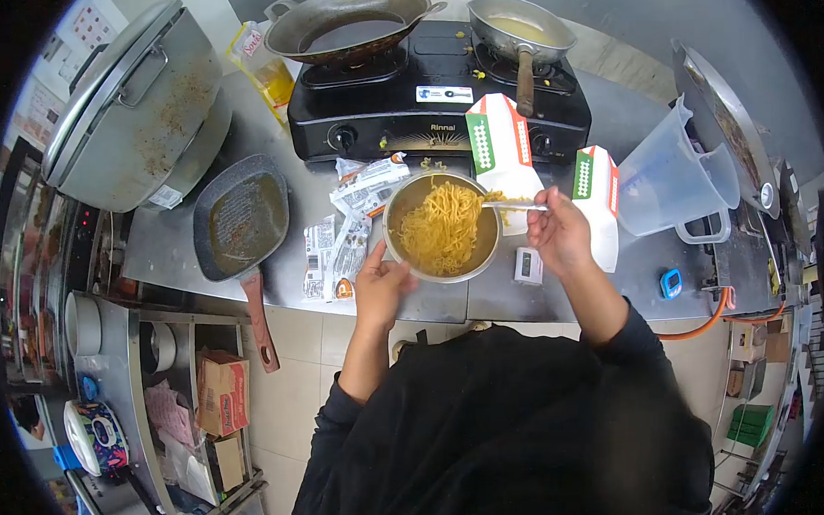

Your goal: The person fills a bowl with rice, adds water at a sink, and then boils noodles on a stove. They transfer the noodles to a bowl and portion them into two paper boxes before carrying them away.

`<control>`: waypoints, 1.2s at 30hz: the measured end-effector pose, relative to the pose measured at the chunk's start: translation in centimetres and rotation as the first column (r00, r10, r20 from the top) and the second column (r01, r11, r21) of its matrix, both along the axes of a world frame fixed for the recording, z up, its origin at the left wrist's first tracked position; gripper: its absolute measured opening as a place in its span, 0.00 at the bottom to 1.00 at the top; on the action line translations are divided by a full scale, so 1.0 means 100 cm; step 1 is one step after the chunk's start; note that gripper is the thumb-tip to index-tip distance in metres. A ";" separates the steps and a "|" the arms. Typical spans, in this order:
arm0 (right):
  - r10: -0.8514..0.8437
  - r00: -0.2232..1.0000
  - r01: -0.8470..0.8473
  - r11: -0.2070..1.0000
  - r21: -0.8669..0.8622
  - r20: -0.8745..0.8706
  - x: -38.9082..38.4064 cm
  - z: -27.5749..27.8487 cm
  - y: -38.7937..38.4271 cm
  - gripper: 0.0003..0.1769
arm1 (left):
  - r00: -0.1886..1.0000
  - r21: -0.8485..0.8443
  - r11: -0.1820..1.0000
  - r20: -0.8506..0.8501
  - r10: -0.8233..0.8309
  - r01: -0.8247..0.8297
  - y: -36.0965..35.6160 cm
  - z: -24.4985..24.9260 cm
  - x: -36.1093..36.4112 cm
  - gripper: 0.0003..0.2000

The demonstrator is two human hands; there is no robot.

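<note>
A round metal bowl (401, 262) full of yellow noodles (440, 229) is tilted slightly over the steel counter. My left hand (381, 286) grips its lower left rim. In my right hand (561, 231) is the handle of a metal utensil (516, 205), whose far end reaches into the noodles at the bowl's right side. Just behind the bowl stands an open white, red and green paper box (501, 150), with some noodles at its lower part. A second such box (595, 206) is right of my right hand. Torn white packets (370, 188) lie left of the bowl.
A black stove (380, 122) holds a wok (354, 28) and a small pan (520, 27). A grill pan (240, 218) and a large pot (153, 112) are at left. At right are a plastic jug (668, 171), a blue timer (671, 284) and an orange hose (705, 327). A white timer (528, 266) sits near the front edge.
</note>
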State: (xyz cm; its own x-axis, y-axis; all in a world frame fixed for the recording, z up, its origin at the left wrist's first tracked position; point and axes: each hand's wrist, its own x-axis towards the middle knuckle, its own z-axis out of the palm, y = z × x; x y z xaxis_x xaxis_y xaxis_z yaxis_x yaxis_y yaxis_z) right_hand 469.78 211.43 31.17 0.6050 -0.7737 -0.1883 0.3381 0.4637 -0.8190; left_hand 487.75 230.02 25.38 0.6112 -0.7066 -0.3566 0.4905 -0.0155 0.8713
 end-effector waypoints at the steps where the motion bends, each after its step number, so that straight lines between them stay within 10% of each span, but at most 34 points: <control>1: -0.004 1.000 0.004 1.000 -0.006 0.004 0.000 0.007 -0.003 0.16 | 1.000 0.005 1.000 0.001 0.000 0.000 0.000 0.000 0.000 0.29; 23: -0.101 0.986 0.123 0.978 -0.167 0.135 -0.027 0.108 -0.072 0.12 | 1.000 0.011 1.000 0.017 -0.017 0.017 0.000 -0.005 0.001 0.30; 29: -0.200 0.976 0.148 0.903 -0.403 -0.089 -0.042 0.067 -0.085 0.13 | 1.000 0.006 1.000 -0.011 0.027 -0.027 -0.004 0.004 -0.003 0.29; 32: -0.134 0.828 -0.290 0.729 -0.620 -0.544 -0.038 0.038 -0.071 0.14 | 0.999 0.009 0.999 -0.006 0.040 -0.040 -0.006 0.005 -0.004 0.28; 33: -0.327 0.713 -0.548 0.291 -0.784 -0.620 -0.038 0.033 -0.064 0.12 | 0.999 0.011 0.999 0.000 0.041 -0.041 -0.007 0.005 -0.004 0.27; 35: -0.404 0.689 -0.694 -0.133 -0.707 -0.601 -0.036 0.056 -0.049 0.10 | 0.999 0.019 0.999 -0.015 0.044 -0.044 -0.008 0.005 -0.004 0.27; 36: -0.426 0.708 -0.667 -0.141 -0.732 -0.563 -0.039 0.067 -0.047 0.10 | 0.999 0.023 0.999 -0.021 0.045 -0.044 -0.009 0.005 -0.003 0.27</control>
